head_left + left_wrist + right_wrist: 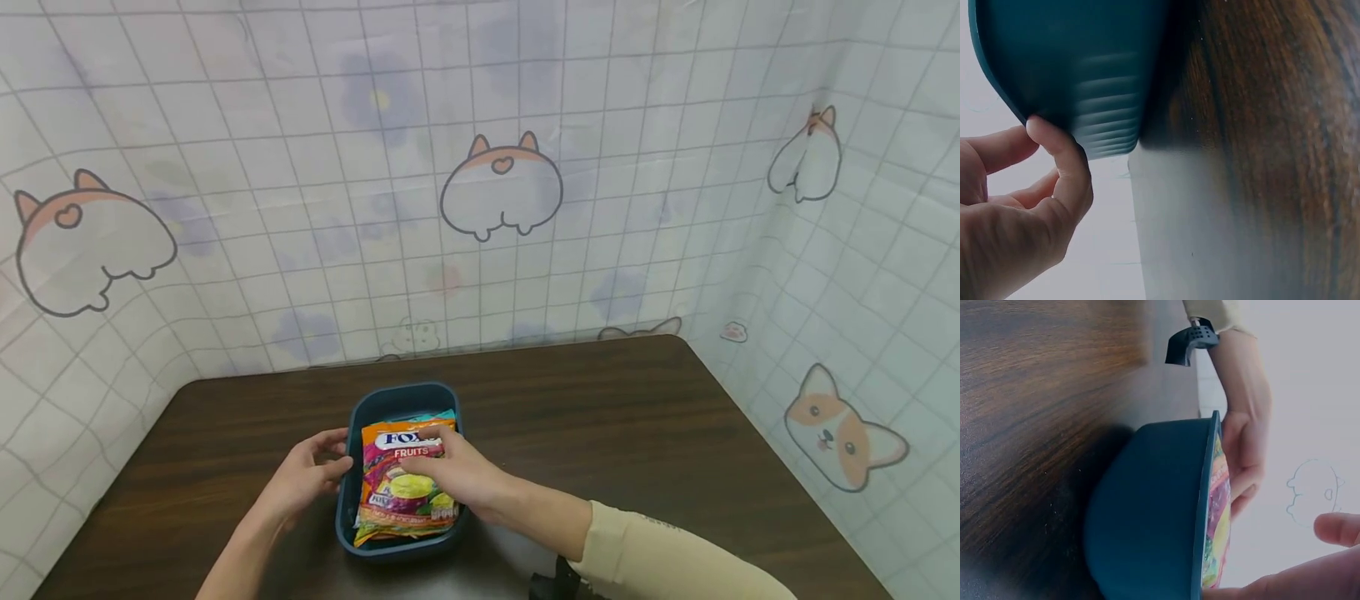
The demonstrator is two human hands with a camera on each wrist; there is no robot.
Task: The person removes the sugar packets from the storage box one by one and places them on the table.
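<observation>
A dark blue plastic bin (362, 543) sits on the table, holding an orange bag of Fox's fruit candy (405, 508) that lies flat inside. Behind its top edge, a strip of a teal bag (446, 415) peeks out. My left hand (306, 475) pinches the bin's left rim; in the left wrist view the thumb and a finger (1063, 147) meet at that rim. Reaching over the right side, my right hand (468, 475) rests on the candy bag with thumb and fingers spread. Low in the right wrist view, its fingers (1272, 589) touch the bag near the rim.
The dark wooden table (600, 433) extends right and behind the bin. A wall covering (495, 292) with a grid and cartoon animals surrounds its back and sides. A black wrist mount (555, 583) shows near the right forearm.
</observation>
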